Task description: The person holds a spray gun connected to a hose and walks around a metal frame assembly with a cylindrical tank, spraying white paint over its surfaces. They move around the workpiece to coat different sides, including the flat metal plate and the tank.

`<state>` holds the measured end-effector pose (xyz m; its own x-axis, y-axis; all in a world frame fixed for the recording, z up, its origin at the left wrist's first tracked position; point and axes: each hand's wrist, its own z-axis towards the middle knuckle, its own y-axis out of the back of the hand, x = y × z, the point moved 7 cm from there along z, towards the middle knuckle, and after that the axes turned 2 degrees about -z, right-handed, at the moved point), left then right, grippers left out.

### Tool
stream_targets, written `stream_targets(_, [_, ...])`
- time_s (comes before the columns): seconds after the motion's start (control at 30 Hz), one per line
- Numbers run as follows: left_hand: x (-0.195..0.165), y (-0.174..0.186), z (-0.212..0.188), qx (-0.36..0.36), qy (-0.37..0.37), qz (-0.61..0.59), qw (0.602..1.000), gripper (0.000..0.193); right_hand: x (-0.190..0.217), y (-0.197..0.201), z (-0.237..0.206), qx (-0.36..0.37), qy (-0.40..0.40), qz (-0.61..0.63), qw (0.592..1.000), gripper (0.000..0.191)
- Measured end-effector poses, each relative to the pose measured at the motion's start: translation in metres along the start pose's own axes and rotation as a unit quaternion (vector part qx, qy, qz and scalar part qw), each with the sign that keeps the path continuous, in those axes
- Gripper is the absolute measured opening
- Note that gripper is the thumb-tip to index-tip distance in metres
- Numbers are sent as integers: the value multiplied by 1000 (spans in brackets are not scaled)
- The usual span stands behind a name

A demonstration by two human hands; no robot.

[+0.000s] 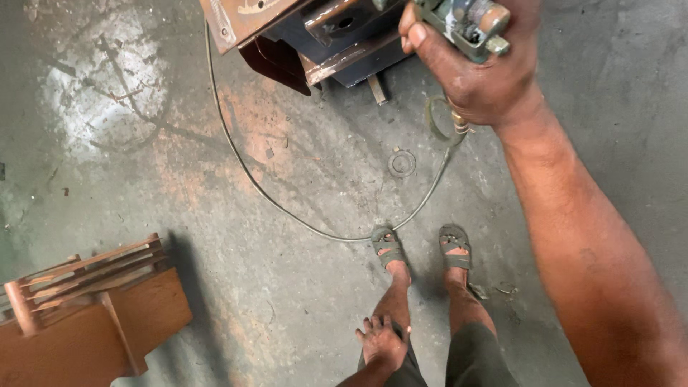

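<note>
Presently, standing view, looking straight down past both arms.

Right hand: the right hand point(479, 68) is raised near the top edge, fingers wrapped tight around a greenish metal tool point(469, 25) with a round fitting on its end; the grip is closed on it, thumb pressed along the tool's side.

Tool position: held in the air, just beside the rusty metal workpiece point(315, 32), not touching it as far as the view shows.

Hose: a thin hose point(287, 208) leaves a brass fitting below the fist, coils once, then runs in a long curve over the floor, passes just in front of the feet and climbs towards the workpiece.

Left hand: the left hand point(380, 344) hangs low beside the thigh, fingers loosely spread, holding nothing.

Progress: judged from this, the tool is picked up and gripped, but it is not yet applied to the metal; no spark, flame or fresh mark shows on the workpiece, so the working step seems to lie ahead.

Feet: two feet in green sandals point(423, 247), side by side on the floor.

Surface: bare concrete floor point(179, 179), grey-green, stained with rust-orange patches, cracked, with a pale worn patch at upper left and a small round ring mark near the hose.

Room: a wooden crate-like frame point(86, 308) sits at lower left, well apart from the feet; walls are not in view.
</note>
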<state>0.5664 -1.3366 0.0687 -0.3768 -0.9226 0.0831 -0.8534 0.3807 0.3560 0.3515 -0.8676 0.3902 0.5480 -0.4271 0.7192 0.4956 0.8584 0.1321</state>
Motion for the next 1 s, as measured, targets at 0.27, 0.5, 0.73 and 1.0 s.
stream_targets(0.27, [0,-4,-1,-18,-3,5,1000,77,-1,-1,-5,-14,-15,72,997,28])
stream_targets(0.5, [-1,-2,-3,-23,-3,0,1000,76,-2,0,-6,-8,-57,13,998,18])
stream_targets(0.73, [-2,10,-8,-9,-2,-6,1000,75,14,-3,-1,-2,-26,67,997,32])
stream_targets(1.0, [-8,24,-10,-38,-12,-6,999,75,62,-4,32,30,-1,38,999,29])
